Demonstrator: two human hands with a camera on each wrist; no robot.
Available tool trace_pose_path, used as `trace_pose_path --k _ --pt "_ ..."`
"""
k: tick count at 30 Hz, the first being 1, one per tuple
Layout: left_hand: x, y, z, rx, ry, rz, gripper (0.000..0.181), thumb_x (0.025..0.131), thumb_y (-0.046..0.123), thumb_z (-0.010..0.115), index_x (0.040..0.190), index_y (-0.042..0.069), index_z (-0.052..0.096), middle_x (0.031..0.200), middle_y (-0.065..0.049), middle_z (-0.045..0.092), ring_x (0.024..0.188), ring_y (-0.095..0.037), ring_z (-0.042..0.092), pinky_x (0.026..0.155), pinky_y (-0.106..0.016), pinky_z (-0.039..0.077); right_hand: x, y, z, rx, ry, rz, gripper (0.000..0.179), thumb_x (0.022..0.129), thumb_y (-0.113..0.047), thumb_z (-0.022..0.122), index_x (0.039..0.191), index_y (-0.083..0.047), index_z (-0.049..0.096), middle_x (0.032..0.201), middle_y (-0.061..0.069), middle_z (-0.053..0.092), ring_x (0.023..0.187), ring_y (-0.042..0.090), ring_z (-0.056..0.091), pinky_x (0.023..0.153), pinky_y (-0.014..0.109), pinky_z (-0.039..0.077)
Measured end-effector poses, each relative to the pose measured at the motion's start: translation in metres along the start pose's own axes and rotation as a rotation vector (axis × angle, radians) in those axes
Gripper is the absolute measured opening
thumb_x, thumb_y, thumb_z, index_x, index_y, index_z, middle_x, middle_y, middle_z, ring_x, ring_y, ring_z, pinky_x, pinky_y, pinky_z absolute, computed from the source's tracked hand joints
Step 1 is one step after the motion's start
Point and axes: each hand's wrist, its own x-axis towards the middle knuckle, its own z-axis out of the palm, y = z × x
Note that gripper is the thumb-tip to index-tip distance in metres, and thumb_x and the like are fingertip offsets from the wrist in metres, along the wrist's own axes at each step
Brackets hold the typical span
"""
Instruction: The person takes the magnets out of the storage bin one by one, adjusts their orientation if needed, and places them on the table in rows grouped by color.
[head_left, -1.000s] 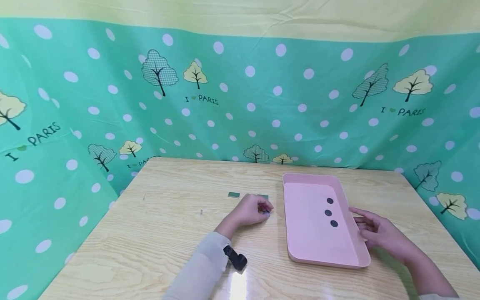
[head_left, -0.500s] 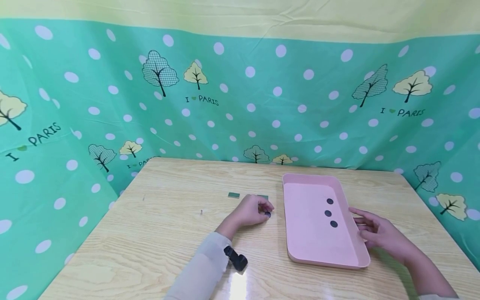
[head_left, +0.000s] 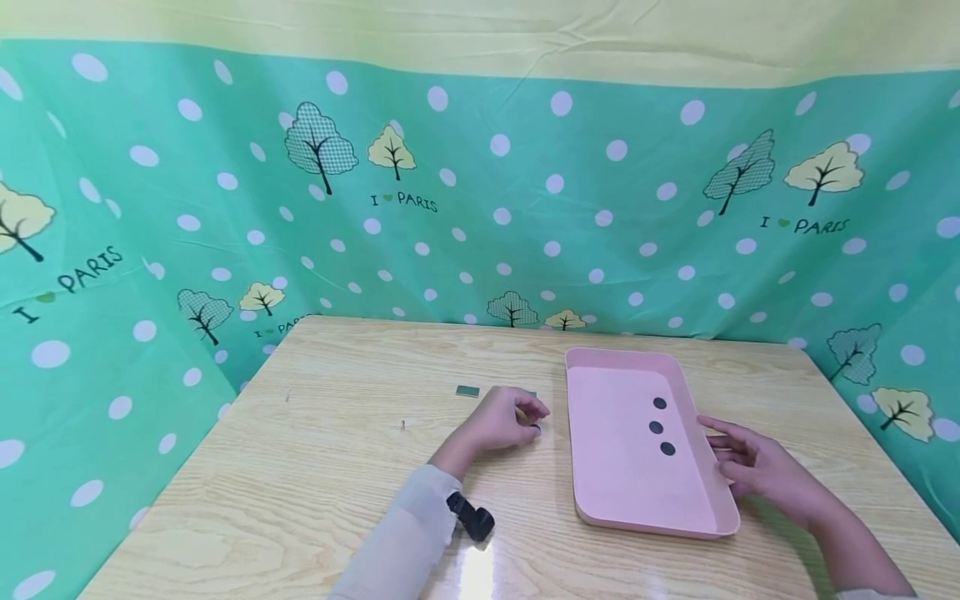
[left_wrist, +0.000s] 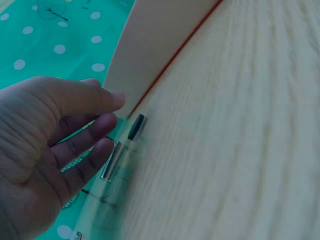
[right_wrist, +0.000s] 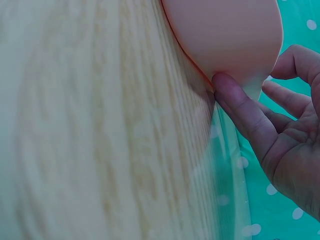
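Note:
In the head view, my left hand (head_left: pixel 506 419) hovers low over the table, left of a shallow pink tray (head_left: pixel 626 508). A small dark disc (head_left: pixel 536 427) lies partly hidden at its fingertips. The left wrist view shows that disc (left_wrist: pixel 136 127) just apart from the thumb and loosely bent fingers, which hold nothing. Inside the tray are three dark discs, one (head_left: pixel 656 427) between the other two. My right hand (head_left: pixel 757 462) touches the tray's right outer wall with relaxed fingers. In the right wrist view its thumb (right_wrist: pixel 242 107) rests against that wall.
A small green rectangular piece (head_left: pixel 467 391) lies behind the left hand; a second one (head_left: pixel 532 394) is mostly covered by it. A tiny upright item (head_left: pixel 402 425) is on the wooden table (head_left: pixel 247 492). A green dotted curtain (head_left: pixel 465 192) hangs behind the table.
My left thumb and fingers have spread slightly apart, and less of the dark disc shows beneath them. The right hand and the tray hold their places.

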Motion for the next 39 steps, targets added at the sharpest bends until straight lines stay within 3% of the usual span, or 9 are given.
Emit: trace_pose_path --k 9,16,19,24,30,33,39 --pt "0.005 0.011 -0.002 -0.075 -0.001 0.009 0.021 0.082 0.001 0.075 0.103 0.002 0.073 0.098 -0.009 0.071 0.085 -0.007 0.063 0.073 -0.022 0.055 0.0 0.0 0.001 -0.016 0.003 0.001 0.067 0.094 -0.011 0.06 0.152 0.001 0.026 0.14 0.035 0.041 0.107 0.014 0.061 0.075 0.039 0.058" --pt "0.01 0.024 -0.002 -0.094 -0.02 0.05 0.02 0.081 0.002 0.075 0.101 0.002 0.073 0.094 -0.006 0.071 0.082 -0.006 0.065 0.073 -0.023 0.055 0.001 -0.001 0.001 0.001 0.003 0.002 0.067 0.094 -0.009 0.058 0.152 0.0 0.026 0.138 0.035 0.043 0.105 0.006 0.06 0.076 0.04 0.058" --pt "0.014 0.03 0.0 -0.109 -0.026 0.059 0.021 0.081 0.002 0.075 0.102 0.001 0.073 0.093 -0.004 0.071 0.082 -0.006 0.065 0.073 -0.023 0.055 0.002 -0.001 0.001 -0.012 0.006 -0.002 0.067 0.094 -0.008 0.058 0.152 0.0 0.026 0.139 0.035 0.042 0.108 0.013 0.061 0.075 0.039 0.058" --pt "0.02 0.04 0.002 -0.138 -0.045 0.057 0.022 0.083 0.003 0.075 0.104 0.0 0.072 0.098 -0.012 0.07 0.081 -0.006 0.065 0.068 -0.024 0.055 0.002 -0.001 0.0 -0.017 0.007 -0.005 0.067 0.093 -0.008 0.059 0.152 0.0 0.027 0.138 0.035 0.043 0.109 0.017 0.061 0.074 0.039 0.058" --pt "0.028 0.051 0.007 -0.124 -0.067 0.06 0.021 0.083 0.004 0.075 0.104 0.001 0.072 0.103 -0.012 0.07 0.082 -0.006 0.064 0.068 -0.021 0.055 0.002 -0.002 0.0 -0.007 0.001 -0.006 0.067 0.093 -0.007 0.059 0.152 0.0 0.027 0.138 0.035 0.043 0.105 0.01 0.061 0.074 0.04 0.058" --pt "0.033 0.056 0.01 -0.109 -0.078 0.077 0.021 0.083 0.005 0.075 0.104 0.001 0.072 0.104 -0.011 0.07 0.084 -0.006 0.064 0.074 -0.019 0.053 0.002 -0.002 0.0 -0.007 0.001 -0.003 0.068 0.093 -0.007 0.059 0.152 0.0 0.026 0.137 0.035 0.044 0.105 0.011 0.061 0.074 0.04 0.058" --pt "0.045 0.065 0.018 -0.072 -0.101 0.103 0.021 0.082 0.007 0.077 0.103 0.004 0.073 0.101 -0.006 0.072 0.082 -0.003 0.063 0.074 -0.017 0.052 0.001 -0.002 0.0 -0.016 0.002 0.004 0.068 0.093 -0.007 0.059 0.152 0.0 0.026 0.137 0.035 0.044 0.108 0.016 0.061 0.074 0.04 0.058"
